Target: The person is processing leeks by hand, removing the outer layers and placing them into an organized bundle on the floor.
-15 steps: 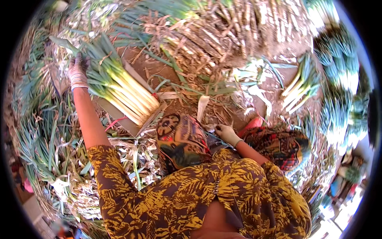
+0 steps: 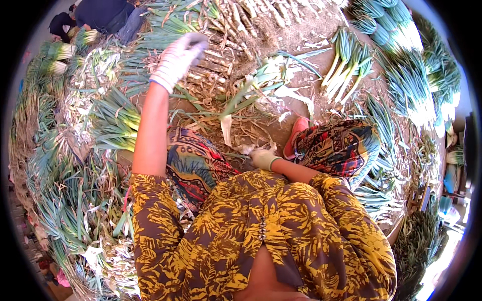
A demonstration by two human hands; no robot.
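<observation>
My left hand (image 2: 178,57), in a pale glove, is raised at the left of centre over the leeks and litter. Its fingers are blurred but look stretched apart, with nothing visible in them. A blurred green leaf strip (image 2: 236,100) is to its right, apart from the hand. My forearm partly covers a bundle of leeks (image 2: 116,120), whose green tops and pale stalks show left of my knee. Between my knees, my gloved right hand (image 2: 263,159) is closed, its fingertips against pale dry leaf scraps (image 2: 246,149). What it grips is hidden.
Untrimmed leeks (image 2: 236,22) with soil and roots lie at the far middle. A small pile of cleaned leeks (image 2: 346,67) is at the right, before stacked green bundles (image 2: 409,95). Loose leaves (image 2: 65,195) cover the left. Another person (image 2: 103,15) bends at the far left.
My left hand has swung right from beside the leek bundle, and the leaf that was at its fingers is no longer there. My right hand stays low between my knees; the view has shifted.
</observation>
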